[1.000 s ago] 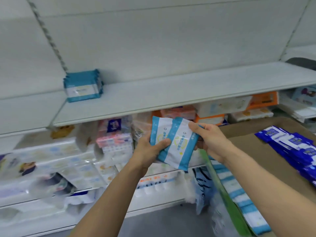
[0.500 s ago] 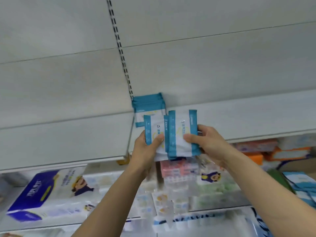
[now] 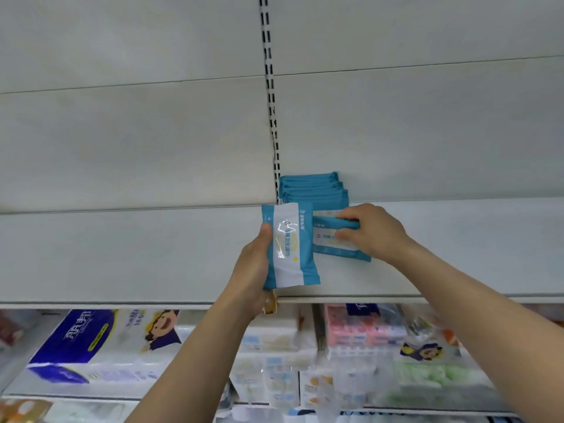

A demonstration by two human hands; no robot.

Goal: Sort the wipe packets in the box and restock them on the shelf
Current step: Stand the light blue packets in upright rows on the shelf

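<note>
Packets reach the shelf

My right hand (image 3: 370, 232) now sets its wipe packet (image 3: 335, 239) against the shelf (image 3: 457, 264) stack (image 3: 312, 187); my left hand (image 3: 254, 264) grips another packet (image 3: 288, 245) just left, waiting.

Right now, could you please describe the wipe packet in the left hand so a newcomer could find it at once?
Find the black slotted rail running down the white back wall to the shelf. At its foot stands a row of blue packets; just in front, the left hand holds one wipe packet. Unlike the packet under the right hand, it stands upright, its white front facing you.
</note>
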